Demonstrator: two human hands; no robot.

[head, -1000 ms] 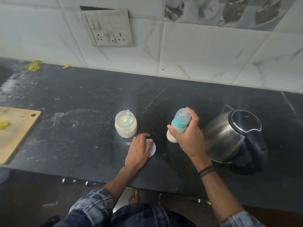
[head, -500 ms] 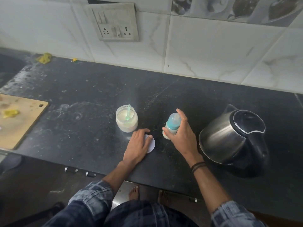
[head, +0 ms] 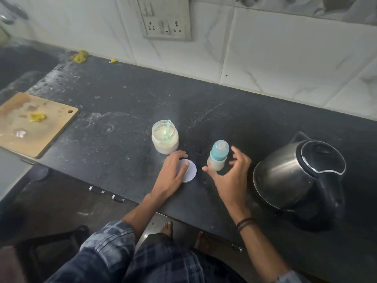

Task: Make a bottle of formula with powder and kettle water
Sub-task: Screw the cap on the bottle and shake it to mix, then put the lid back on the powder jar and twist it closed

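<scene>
A small baby bottle [head: 217, 158] with a teal collar and clear teat stands upright on the dark counter [head: 114, 123], milky liquid in its lower part. My right hand [head: 230, 176] hovers just right of it, fingers spread and loosely curved, not touching the bottle. An open jar of white powder [head: 164, 137] with a pale green scoop [head: 168, 128] stuck in it stands to the left. The jar's white round lid [head: 190, 174] lies flat on the counter, and my left hand [head: 173, 174] rests on it with straight fingers. A steel electric kettle [head: 299, 174] with a black lid stands at the right.
A wooden cutting board [head: 34, 123] with yellow scraps lies at the left edge. A wall socket panel [head: 165, 19] sits on the tiled wall behind. Yellow bits [head: 80, 56] lie at the counter's back left. My bare feet show below the counter's front edge.
My right hand set the bottle down upright on the counter and let go of it, fingers now spread beside it. The left hand stayed on the lid.
</scene>
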